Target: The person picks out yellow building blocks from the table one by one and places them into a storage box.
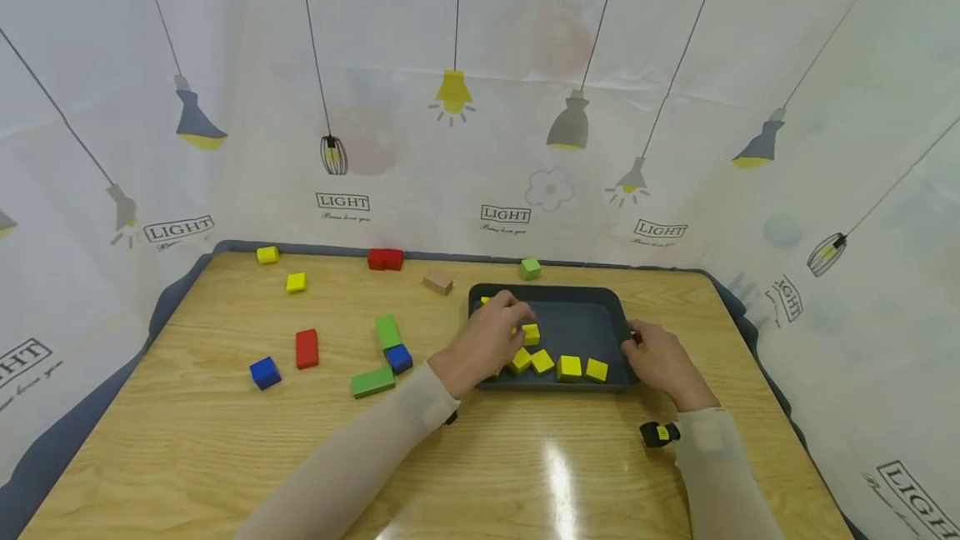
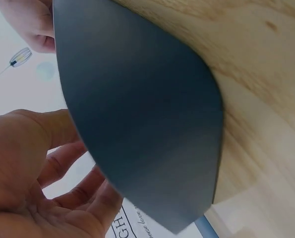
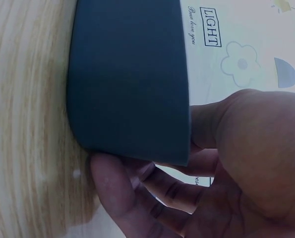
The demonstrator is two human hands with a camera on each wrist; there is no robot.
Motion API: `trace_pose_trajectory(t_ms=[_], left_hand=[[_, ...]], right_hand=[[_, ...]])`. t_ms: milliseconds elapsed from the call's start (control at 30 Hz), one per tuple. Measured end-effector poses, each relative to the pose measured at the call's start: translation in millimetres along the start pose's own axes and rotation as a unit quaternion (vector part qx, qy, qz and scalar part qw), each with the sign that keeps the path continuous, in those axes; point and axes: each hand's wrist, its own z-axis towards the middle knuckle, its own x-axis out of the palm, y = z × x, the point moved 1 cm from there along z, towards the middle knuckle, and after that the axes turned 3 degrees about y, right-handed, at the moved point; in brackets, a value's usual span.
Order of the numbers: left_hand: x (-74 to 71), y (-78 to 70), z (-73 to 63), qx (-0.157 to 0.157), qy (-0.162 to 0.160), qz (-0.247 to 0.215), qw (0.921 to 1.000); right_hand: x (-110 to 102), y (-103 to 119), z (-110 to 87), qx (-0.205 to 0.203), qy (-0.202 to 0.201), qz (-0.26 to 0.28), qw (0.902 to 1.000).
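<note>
A dark grey rectangular tray [image 1: 581,315] stands on the table with several yellow blocks [image 1: 569,368] in it, mostly along its near side. My left hand [image 1: 491,336] reaches over the left part of the tray, its fingers bent down among yellow blocks. In the left wrist view the tray wall [image 2: 137,99] covers those fingertips, so whether they pinch a block is hidden. At the tray's right end, my right hand [image 1: 663,361] grips the rim. The right wrist view has the thumb at the rim and fingers [image 3: 112,183] curled against the outer wall [image 3: 130,84].
Left of the tray lie green blocks [image 1: 372,382], blue blocks [image 1: 265,372] and a red block [image 1: 307,349]. Farther back are red pieces [image 1: 385,259], yellow pieces [image 1: 296,282], a wooden block [image 1: 438,282] and a light green cube [image 1: 530,268]. A printed curtain [image 1: 420,165] surrounds the table.
</note>
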Motion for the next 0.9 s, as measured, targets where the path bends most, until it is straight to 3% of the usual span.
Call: trace_pose_trajectory(t_ms=[333, 900], left_hand=[[-13.1, 16.6, -11.6, -0.037, -0.026, 0.04, 0.9981], [-60.1, 69.2, -39.8, -0.08, -0.117, 0.084, 0.9863]], right_hand=[[1, 1, -0.2, 0.002, 0.0, -0.003, 1.0], [2, 1, 0.7, 0.001, 0.001, -0.001, 1.0]])
